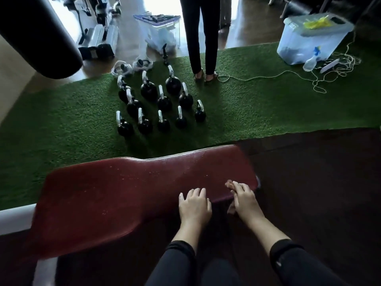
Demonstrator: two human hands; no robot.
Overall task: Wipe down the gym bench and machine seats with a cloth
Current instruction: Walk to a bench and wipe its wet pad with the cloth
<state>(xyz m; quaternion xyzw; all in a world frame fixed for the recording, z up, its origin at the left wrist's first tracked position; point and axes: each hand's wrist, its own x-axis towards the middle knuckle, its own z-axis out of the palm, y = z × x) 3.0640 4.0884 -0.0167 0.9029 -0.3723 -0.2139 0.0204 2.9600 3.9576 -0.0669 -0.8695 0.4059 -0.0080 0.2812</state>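
A dark red padded gym bench [123, 193] stretches across the lower middle, its surface speckled with droplets. My left hand [194, 204] rests flat on the bench's near edge with fingers spread. My right hand [244, 198] lies at the bench's right end over a small brownish cloth [228, 184], which peeks out past the fingertips and below the palm. Most of the cloth is hidden under that hand.
Several black kettlebells [162, 104] stand on the green turf [268, 112] beyond the bench. A person's legs [203, 38] stand behind them. A clear lidded bin [309, 40], spray bottle [312, 61] and loose cord lie at the right. A black punching bag [39, 36] hangs top left.
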